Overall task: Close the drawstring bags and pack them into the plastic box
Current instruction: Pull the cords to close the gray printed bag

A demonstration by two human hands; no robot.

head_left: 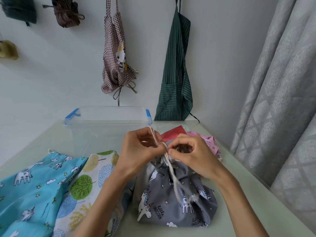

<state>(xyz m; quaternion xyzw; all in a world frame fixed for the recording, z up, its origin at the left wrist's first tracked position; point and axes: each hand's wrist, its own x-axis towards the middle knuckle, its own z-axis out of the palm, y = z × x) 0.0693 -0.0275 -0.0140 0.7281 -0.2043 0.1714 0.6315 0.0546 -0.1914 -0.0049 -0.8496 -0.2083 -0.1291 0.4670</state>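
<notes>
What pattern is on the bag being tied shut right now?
Grey bag with white unicorns, stars, clouds, "little unicorn" lettering; head view.

My view: grey unicorn bag (177, 199), turquoise unicorn bag (34, 189), tree-print one (89, 182) — pink fabric (210, 142) behind, stars maybe.

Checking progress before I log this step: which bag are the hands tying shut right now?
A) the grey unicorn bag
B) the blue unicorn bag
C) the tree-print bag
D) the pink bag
A: both the left hand and the right hand pinch the cream drawstring at the gathered mouth of the grey unicorn bag; the other bags lie untouched on the table.
</notes>
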